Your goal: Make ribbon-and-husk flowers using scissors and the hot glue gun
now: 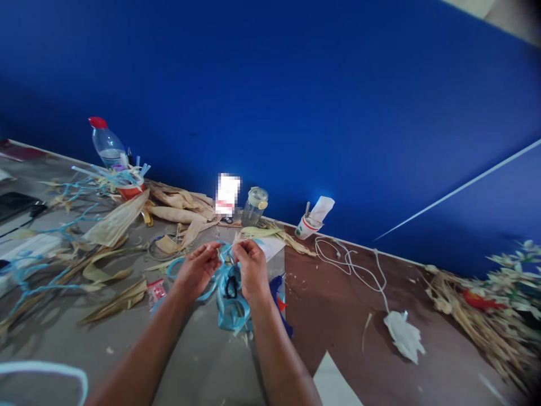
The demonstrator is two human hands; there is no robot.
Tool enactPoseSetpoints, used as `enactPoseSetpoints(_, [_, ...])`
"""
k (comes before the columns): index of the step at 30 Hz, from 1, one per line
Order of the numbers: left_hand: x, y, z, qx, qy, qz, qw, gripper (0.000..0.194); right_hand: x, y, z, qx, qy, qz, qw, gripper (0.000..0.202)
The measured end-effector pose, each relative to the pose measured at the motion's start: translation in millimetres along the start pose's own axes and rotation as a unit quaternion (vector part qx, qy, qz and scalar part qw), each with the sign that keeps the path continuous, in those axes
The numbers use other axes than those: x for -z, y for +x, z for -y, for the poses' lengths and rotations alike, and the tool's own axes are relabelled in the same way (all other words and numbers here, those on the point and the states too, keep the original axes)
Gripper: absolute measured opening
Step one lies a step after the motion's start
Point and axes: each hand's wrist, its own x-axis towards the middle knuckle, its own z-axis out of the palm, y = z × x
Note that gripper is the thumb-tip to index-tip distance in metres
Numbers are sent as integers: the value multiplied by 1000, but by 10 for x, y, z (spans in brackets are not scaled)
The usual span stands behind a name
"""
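Note:
My left hand and my right hand are raised close together over the table, their fingertips nearly meeting. Both hands have thumb and fingers pinched together. Whatever lies between the fingertips is too small to make out, though light blue ribbon shows right around them. Loops of this light blue ribbon lie in a tangle below and between the hands. Within the tangle sits a small black looped object, perhaps scissor handles. Partly hidden behind my right forearm is a dark blue item.
Dry corn husks spread over the left and back. Along the blue wall stand a red-capped bottle, a glass jar and a white cup. A white cable curls at right, near crumpled tissue and dried stalks.

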Motion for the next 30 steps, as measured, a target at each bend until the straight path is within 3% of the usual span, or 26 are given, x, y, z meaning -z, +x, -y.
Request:
enactPoseSetpoints(7, [50, 41, 31, 15, -34, 5, 999, 21, 1, -3, 7, 0, 11, 1, 1000, 14])
enactPoseSetpoints(13, [84, 68, 48, 7, -71, 15, 997, 14, 9, 6, -6, -5, 10, 0, 1000, 14])
enactPoseSetpoints(20, [55, 32, 57, 12, -30, -1, 999, 15, 5, -1, 2, -7, 17, 3, 1000, 15])
enactPoseSetpoints(30, [15, -4, 46, -9, -25, 45, 999, 13, 6, 13, -26, -15, 28, 6, 999, 14])
